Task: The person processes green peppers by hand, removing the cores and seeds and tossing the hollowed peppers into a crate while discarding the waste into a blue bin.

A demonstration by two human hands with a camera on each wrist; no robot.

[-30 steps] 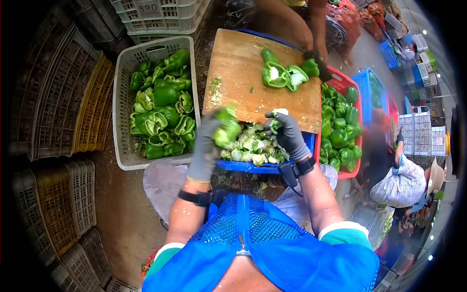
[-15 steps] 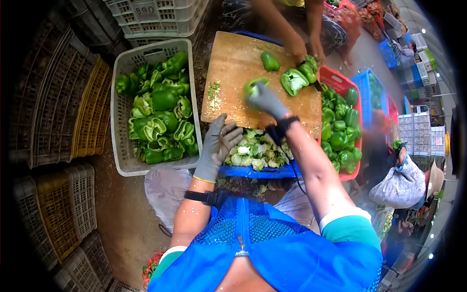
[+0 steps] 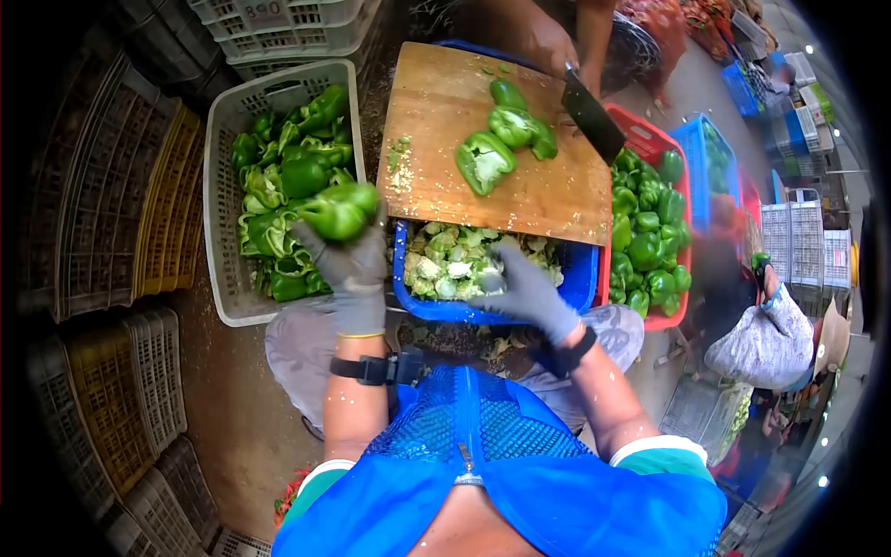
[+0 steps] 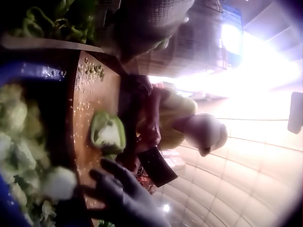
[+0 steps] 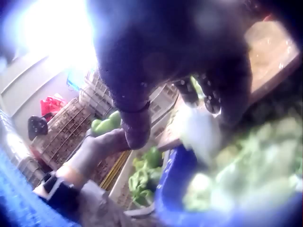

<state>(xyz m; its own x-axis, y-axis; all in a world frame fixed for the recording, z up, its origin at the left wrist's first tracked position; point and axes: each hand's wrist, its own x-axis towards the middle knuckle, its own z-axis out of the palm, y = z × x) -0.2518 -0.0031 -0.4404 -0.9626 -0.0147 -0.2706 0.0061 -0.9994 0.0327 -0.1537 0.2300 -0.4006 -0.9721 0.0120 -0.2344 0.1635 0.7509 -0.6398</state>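
Observation:
In the head view my gloved left hand (image 3: 351,269) holds a cut green bell pepper (image 3: 340,212) over the right side of a grey crate (image 3: 215,200) filled with peppers. My gloved right hand (image 3: 531,295) is above a blue bin (image 3: 401,278) of pale pepper cores (image 3: 450,255), its fingers spread. Just off its fingertips in the left wrist view is a blurred whitish core (image 4: 59,183). Beyond the bin, a wooden cutting board (image 3: 436,121) carries a pepper half (image 3: 484,162), its pale inside up, and further green pepper pieces (image 3: 520,128).
Across the board another person's hand (image 3: 552,42) holds a cleaver (image 3: 594,116) near the board's right edge. A red crate (image 3: 689,251) of whole green peppers stands right of the board. Stacked crates (image 3: 97,176) line the left side.
The left hand, empty half a second ago, now holds a pepper and has moved left. My right hand has drawn back from the board to the bin. The other person's cleaver has risen.

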